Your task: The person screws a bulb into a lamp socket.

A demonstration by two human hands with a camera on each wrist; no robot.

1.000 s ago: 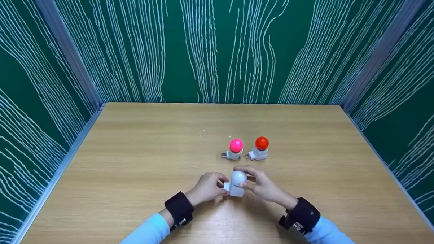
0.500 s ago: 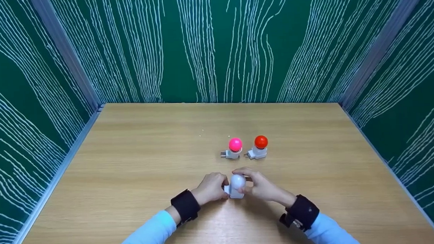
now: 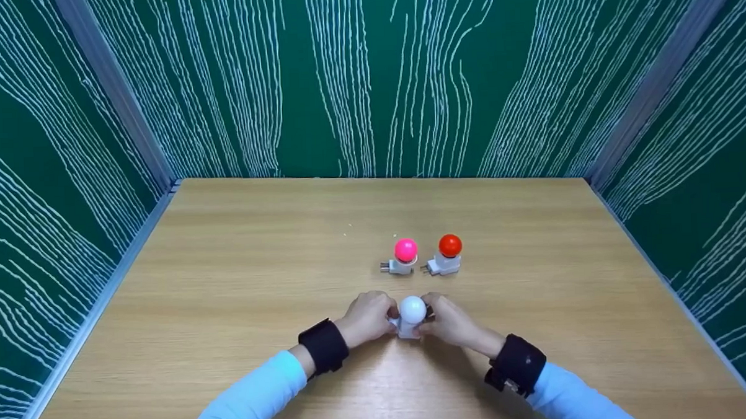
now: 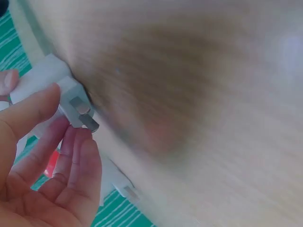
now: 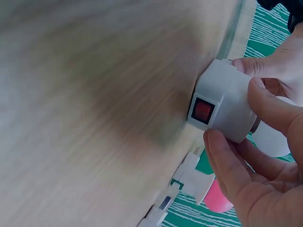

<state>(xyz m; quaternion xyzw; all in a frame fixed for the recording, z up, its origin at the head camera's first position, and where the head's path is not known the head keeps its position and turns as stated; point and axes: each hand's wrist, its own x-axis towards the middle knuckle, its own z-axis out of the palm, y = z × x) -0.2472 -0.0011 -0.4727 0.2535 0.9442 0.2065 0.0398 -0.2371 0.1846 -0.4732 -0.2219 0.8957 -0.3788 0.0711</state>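
Observation:
A white bulb point(image 3: 412, 309) sits upright in a white plug-in lamp socket point(image 3: 408, 331) near the front middle of the table. My left hand point(image 3: 370, 316) pinches the socket's plug end between thumb and fingers; the metal prongs point(image 4: 89, 122) stick out past the fingertips in the left wrist view. From the other side, my right hand point(image 3: 449, 320) grips the socket body, thumb on one face and fingers on the opposite one. Between those fingers a red switch point(image 5: 202, 111) shows in the right wrist view.
Behind the hands stand two more plug-in sockets, one with a pink bulb point(image 3: 405, 250), the other with a red bulb point(image 3: 450, 245). The wooden table point(image 3: 256, 238) is bordered by green walls point(image 3: 307, 112) with white wavy lines. Tiny white specks lie farther back.
My right fingers have shifted from around the bulb down to the socket body. My left hand has moved slightly right and closer onto the plug end.

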